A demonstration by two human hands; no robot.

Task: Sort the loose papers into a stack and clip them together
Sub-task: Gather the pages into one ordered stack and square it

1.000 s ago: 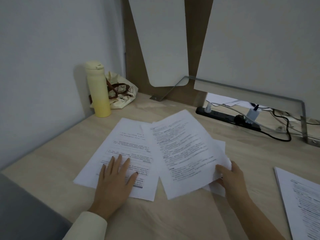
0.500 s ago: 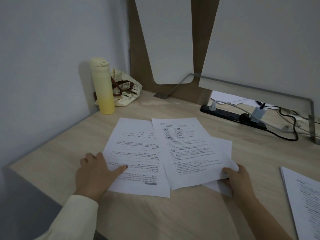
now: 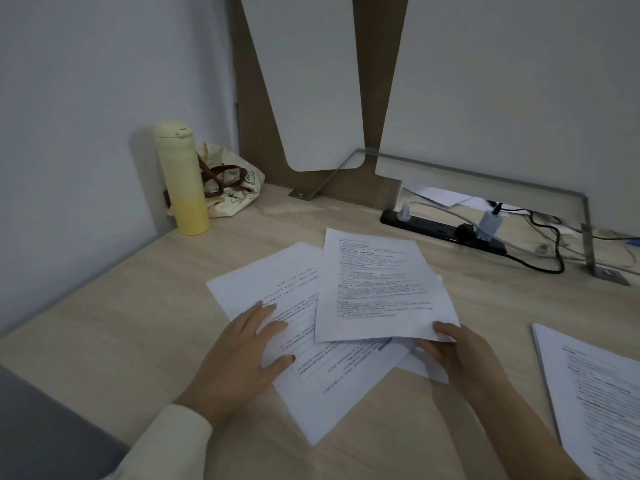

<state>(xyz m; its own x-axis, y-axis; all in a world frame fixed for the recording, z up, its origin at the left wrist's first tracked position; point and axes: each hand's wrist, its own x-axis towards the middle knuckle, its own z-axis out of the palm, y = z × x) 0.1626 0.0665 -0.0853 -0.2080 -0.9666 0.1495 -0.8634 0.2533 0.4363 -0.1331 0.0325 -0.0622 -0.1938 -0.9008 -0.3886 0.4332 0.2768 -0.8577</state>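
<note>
Atop lower sheet (image 3: 322, 393), left hand (image 3: 239, 355) lies flat; right hand (image 3: 464, 358) pinches illegible top sheet (image 3: 377, 289).

One sheet (image 3: 377, 289) overlaps another (image 3: 304, 341), bottle (image 3: 182, 181) behind left.

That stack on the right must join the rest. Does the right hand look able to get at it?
Probably yes: only bare desk lies between stack and right hand, though it pinches a sheet.
</note>
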